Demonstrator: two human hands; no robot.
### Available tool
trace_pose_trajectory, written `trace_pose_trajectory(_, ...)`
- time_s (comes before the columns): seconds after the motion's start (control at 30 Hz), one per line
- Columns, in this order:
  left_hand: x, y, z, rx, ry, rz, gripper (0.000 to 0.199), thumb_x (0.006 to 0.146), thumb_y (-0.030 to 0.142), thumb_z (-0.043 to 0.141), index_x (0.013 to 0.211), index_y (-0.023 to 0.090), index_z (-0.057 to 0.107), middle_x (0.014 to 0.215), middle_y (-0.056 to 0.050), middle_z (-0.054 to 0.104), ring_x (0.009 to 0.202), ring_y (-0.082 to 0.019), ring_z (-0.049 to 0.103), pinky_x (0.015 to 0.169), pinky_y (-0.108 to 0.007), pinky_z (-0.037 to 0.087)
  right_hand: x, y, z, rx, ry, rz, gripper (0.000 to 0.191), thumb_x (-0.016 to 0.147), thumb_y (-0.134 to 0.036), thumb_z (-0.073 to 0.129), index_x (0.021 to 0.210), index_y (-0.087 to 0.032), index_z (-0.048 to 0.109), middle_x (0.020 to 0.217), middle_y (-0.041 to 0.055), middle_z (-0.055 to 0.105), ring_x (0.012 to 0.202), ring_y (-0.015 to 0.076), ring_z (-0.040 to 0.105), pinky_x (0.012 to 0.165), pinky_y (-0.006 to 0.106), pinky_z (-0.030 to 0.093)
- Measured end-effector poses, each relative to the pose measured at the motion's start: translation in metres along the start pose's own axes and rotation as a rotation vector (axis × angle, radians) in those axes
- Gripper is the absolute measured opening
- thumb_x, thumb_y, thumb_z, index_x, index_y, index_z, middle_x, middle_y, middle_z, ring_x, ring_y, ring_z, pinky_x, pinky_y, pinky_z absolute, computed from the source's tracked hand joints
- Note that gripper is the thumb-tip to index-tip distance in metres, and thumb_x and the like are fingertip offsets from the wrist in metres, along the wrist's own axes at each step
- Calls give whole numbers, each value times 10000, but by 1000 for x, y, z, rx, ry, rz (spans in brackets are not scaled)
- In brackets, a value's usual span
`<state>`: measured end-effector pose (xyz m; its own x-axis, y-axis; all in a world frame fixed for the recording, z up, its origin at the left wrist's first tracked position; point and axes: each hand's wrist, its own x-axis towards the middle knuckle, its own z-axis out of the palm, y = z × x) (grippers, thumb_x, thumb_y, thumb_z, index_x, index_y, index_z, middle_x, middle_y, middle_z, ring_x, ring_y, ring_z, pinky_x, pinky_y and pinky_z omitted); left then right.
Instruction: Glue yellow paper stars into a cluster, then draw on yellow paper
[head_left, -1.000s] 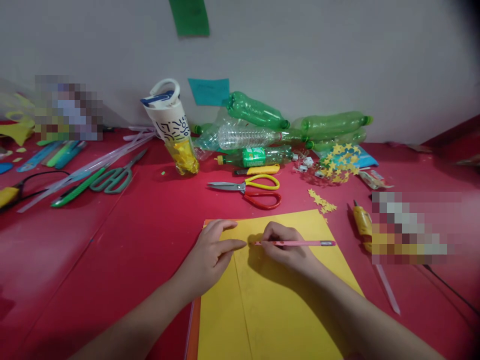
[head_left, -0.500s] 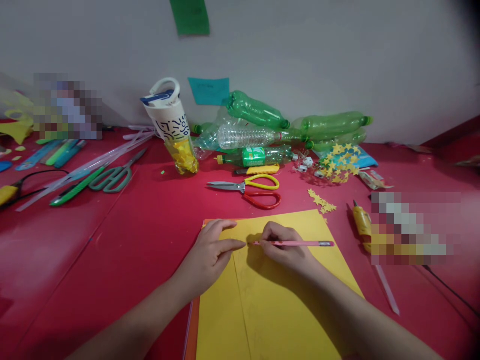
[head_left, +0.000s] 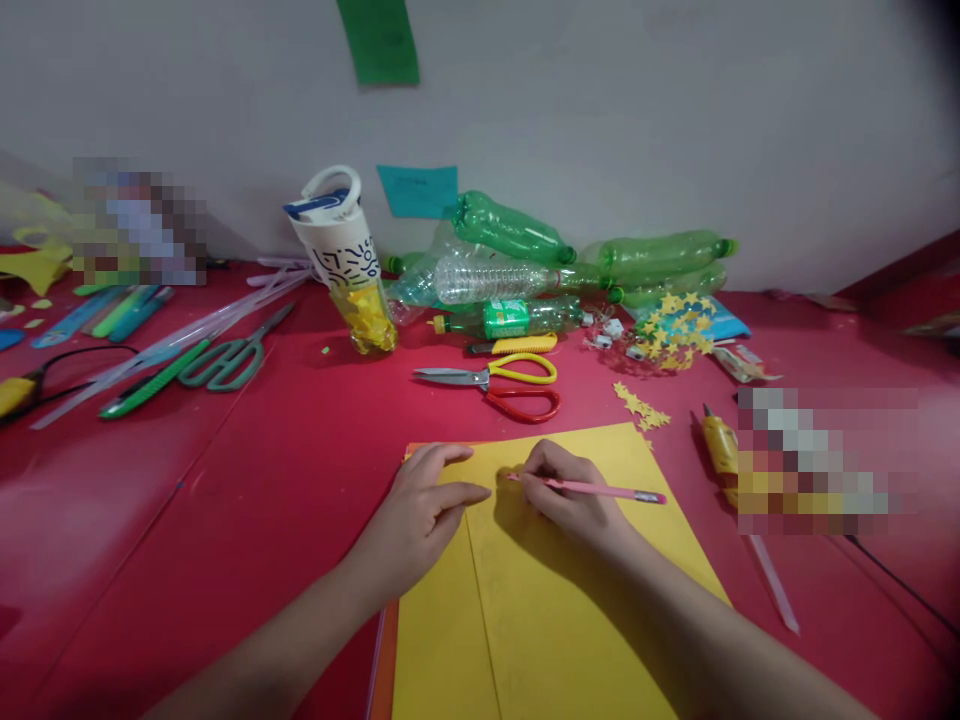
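Yellow paper (head_left: pixel 585 620) lies in front of me, with an orange sheet showing under its left edge. My right hand (head_left: pixel 574 490) pinches a pink pencil (head_left: pixel 607 490), its tip at the upper part of the paper and its eraser end pointing right. Resting on the paper's upper left, my left hand (head_left: pixel 427 505) has its fingers apart and holds nothing. Its index finger points toward the pencil tip without touching it. A lengthwise line or edge runs down the paper below that finger.
Beyond the paper lie scissors (head_left: pixel 491 383) and a yellow cutter (head_left: pixel 525 344). Plastic bottles (head_left: pixel 510 230) are piled by the wall, left of yellow stars (head_left: pixel 679 330). A white tumbler (head_left: pixel 337 245) stands back left, near grey-green scissors (head_left: pixel 225 362). A glue gun (head_left: pixel 720 450) lies right.
The pencil's eraser end has dipped slightly, and its tip has shifted a little up and to the right. My left hand stays in place.
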<state>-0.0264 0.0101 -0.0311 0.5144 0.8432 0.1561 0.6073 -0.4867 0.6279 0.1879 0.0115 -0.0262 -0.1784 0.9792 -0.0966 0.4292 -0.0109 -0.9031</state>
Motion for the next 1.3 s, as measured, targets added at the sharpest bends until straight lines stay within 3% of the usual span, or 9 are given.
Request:
trace_pose_trajectory(0.2, 2, 2, -1, 33, 2, 14, 345, 847, 119, 439, 1068, 302, 631, 1229, -50, 464, 1149, -230, 395, 959, -433, 363, 0, -1, 0, -11, 2, -4, 139, 796, -260, 516, 679, -194, 480, 541, -35, 515, 502, 107, 458, 473, 212, 316)
trace_pose_trajectory(0.57, 0, 5, 0, 39, 3, -13, 346, 837, 100, 439, 1054, 286, 634, 1237, -48, 454, 1161, -221, 390, 971, -425, 351, 0, -2, -4, -23, 5, -68, 119, 670, -121, 476, 607, -191, 402, 517, -67, 382, 479, 76, 311, 428, 193, 216)
trace_pose_trajectory(1.3, 1, 2, 0, 23, 6, -9, 340, 837, 96, 436, 1044, 285, 629, 1224, -48, 453, 1157, -212, 392, 970, -412, 348, 1, -4, 1, -18, 7, -88, 95, 651, -135, 481, 590, -187, 430, 512, -51, 433, 477, 83, 358, 433, 189, 257)
